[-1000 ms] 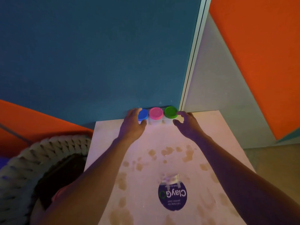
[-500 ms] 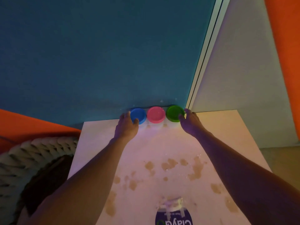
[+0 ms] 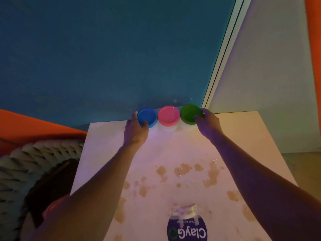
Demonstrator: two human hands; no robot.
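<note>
The left hand (image 3: pixel 136 132) grasps the blue-lidded round plastic tub (image 3: pixel 148 117), fingers curled; the right hand (image 3: pixel 208 124) grips the green-lidded round tub (image 3: pixel 189 113). Both stand at the far edge of the pale surface (image 3: pixel 239 134), flanking the pink-lidded tub (image 3: pixel 168 116).

left hand (image 3: pixel 135 132): bare, broad back, rounded thumb tip | left forearm (image 3: pixel 97 188): bare from wrist behind the grip to frame edge, widening toward camera | right hand (image 3: pixel 207 125): bare, knuckles faintly ridged | right forearm (image 3: pixel 257 174): bare, widening likewise | pinkish-red fabric (image 3: pixel 52 207) beneath left forearm: whether worn, unclear
</note>
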